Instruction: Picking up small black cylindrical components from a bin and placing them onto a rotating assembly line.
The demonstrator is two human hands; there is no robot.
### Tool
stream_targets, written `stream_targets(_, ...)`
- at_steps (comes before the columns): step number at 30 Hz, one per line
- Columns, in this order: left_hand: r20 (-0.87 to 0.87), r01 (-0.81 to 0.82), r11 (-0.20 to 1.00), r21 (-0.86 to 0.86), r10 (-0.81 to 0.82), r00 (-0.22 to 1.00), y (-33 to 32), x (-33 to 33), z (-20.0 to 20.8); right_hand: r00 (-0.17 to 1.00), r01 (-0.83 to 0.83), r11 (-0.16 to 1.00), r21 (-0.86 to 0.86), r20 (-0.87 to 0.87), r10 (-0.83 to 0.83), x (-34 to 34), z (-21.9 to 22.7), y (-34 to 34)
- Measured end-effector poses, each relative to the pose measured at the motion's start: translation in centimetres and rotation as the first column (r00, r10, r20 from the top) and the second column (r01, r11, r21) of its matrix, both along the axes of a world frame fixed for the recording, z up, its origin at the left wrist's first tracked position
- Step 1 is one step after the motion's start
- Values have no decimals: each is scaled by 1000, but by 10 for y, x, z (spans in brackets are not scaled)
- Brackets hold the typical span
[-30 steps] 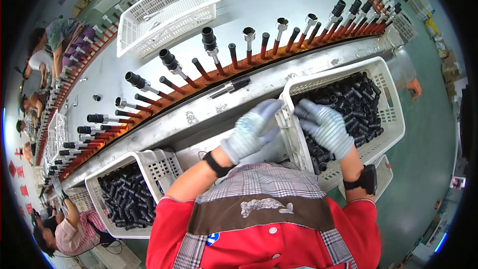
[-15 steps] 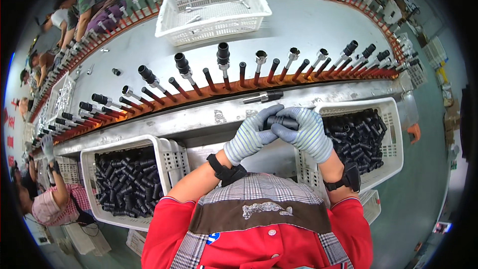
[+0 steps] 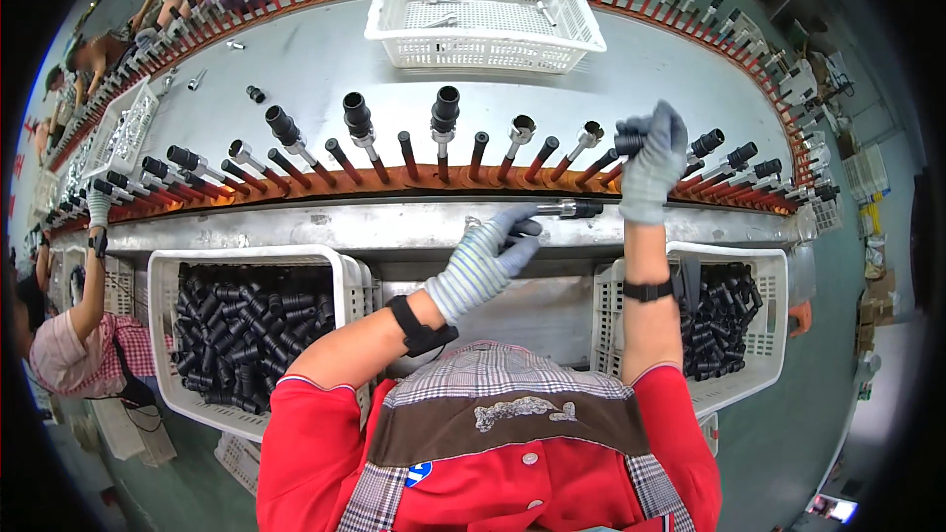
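Raised over the row of posts, my right hand point(image 3: 654, 169) in a striped grey glove is closed on a black ribbed plastic sleeve point(image 3: 629, 142). It is beside a metal socket point(image 3: 591, 131) on a red post. My left hand point(image 3: 485, 261), gloved too, is lower and nearer to me, its fingers curled round a dark piece point(image 3: 527, 229) that looks like another black sleeve, partly hidden by the fingers. Just beyond it, a metal shaft with a black end point(image 3: 581, 208) lies on the steel ledge point(image 3: 394, 230).
White crates of black sleeves stand left point(image 3: 158, 335) and right point(image 3: 778, 335) of me. A white basket point(image 3: 483, 47) with a few metal pieces sits on the steel table point(image 3: 315, 59). Upright posts ring the table on an orange track point(image 3: 384, 179). Co-workers are at the left.
My hands, together over the ledge before, have parted. The right has reached forward and right with a black sleeve; the left has drawn slightly left. The posts and basket have shifted in view.
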State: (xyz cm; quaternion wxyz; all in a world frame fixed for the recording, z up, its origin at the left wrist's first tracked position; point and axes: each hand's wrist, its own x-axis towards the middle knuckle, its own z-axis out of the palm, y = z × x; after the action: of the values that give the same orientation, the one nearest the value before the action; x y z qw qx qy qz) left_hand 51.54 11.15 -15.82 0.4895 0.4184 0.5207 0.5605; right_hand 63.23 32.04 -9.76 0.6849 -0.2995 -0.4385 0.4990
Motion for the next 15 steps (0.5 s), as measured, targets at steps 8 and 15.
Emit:
stream_targets(8,39,-129,989,-70,132,991,-46,-57,-15,923,-293,955,41,274,272,-81,-16,-8)
stream_targets(15,-323,-325,814,482,510,797,-6,-92,49,822,-470,879,82,404,402,-124,-23,-36)
